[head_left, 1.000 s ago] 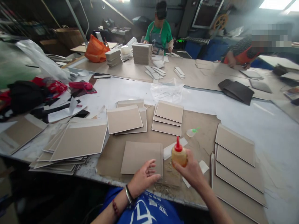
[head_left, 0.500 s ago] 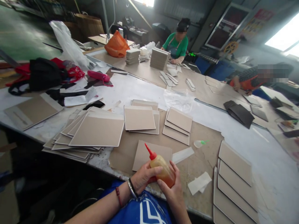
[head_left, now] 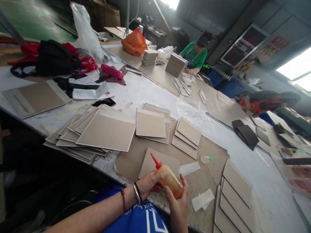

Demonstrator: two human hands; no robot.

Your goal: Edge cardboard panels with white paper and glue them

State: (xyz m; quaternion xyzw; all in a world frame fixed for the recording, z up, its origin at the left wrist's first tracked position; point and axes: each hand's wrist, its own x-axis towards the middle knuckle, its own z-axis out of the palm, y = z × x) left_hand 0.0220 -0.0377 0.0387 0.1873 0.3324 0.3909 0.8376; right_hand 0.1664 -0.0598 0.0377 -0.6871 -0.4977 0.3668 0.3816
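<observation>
While you hold the glue bottle (head_left: 170,182) low over the near edge of the desk (head_left: 145,92), both of your hands are closed on it. Your left hand (head_left: 148,183) grips the upper half just below the neck, thumb laid along the top. Your right hand (head_left: 179,203) wraps the base from underneath. The bottle is tilted, not upright. Its long axis runs from the base at the near right up to the red nozzle (head_left: 154,160) at the far left, so the left hand is the 1 nearer the tip.

The nozzle hangs above the loose cardboard sheet (head_left: 170,161) that lies flat just beyond your hands. I cannot tell whether the tip touches it.

Around that sheet:
- a white strip (head_left: 190,168) just to its right
- a small bottle with a green cap (head_left: 206,159) lying on its side beyond the strip
- white paper scraps (head_left: 203,200) near your right hand
- 2 short stacks of boards (head_left: 150,123) on the far side
- a fanned pile of larger boards (head_left: 107,131) to the left
- overlapping boards (head_left: 236,183) to the right

2 other people work at the far end — well apart from you.
</observation>
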